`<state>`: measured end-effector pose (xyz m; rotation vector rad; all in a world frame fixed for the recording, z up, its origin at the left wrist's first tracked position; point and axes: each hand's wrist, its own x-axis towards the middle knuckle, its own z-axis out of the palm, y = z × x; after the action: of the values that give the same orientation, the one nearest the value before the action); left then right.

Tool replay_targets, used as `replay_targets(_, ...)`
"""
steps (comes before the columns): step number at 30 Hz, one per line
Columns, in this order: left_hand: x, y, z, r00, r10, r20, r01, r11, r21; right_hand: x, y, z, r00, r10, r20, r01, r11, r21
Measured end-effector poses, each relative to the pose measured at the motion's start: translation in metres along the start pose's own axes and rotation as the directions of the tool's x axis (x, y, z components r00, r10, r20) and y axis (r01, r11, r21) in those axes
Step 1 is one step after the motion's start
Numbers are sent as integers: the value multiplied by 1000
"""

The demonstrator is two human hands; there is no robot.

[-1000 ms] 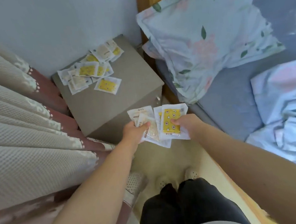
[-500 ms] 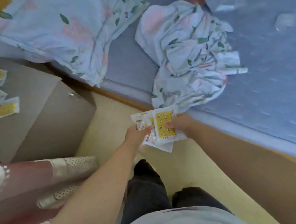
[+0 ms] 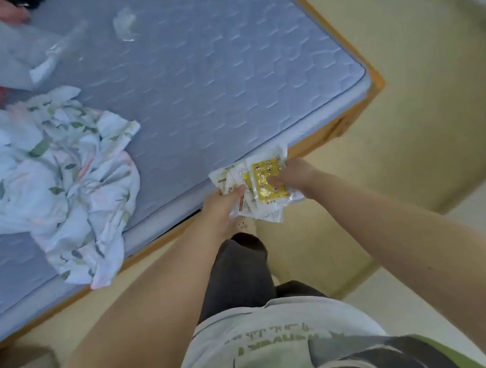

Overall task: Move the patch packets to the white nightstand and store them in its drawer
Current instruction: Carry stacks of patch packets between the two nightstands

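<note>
beside the bed (image 3: 340, 62), both hands grip patch packets (image 3: 267, 182) w/ curled fingers (image 3: 275, 179).

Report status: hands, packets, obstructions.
Left hand and right hand both grip patch packets. Nightstand not in view. Bed edge directly ahead.

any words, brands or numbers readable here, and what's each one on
patch packets: small print and round marks on the yellow front, too blurred to read.
shirt: green lettering, upside down to the camera, too blurred to read.
No other text shows, so nothing can be quoted.
</note>
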<state>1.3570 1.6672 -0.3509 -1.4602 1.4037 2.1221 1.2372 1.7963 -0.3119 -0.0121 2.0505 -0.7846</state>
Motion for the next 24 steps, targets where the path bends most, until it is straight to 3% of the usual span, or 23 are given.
replay_targets(8, 94, 82, 181, 969, -54, 241, -25, 950, 310, 59, 48, -167, 965, 212, -152, -174, 958, 229)
replay_targets(15, 156, 174, 356, 837, -226, 499, -112, 820, 561, 95, 66, -335, 871, 416, -259, -288, 862, 417)
replay_targets(20, 176, 205, 467, 779, -318, 540, -147, 744, 651, 105, 93, -423, 830, 484, -278, -287, 798, 530)
replay_targets(24, 203, 219, 563, 780, -316, 540, -195, 698, 689, 129, 126, -497, 799, 513, -314, -242, 752, 613)
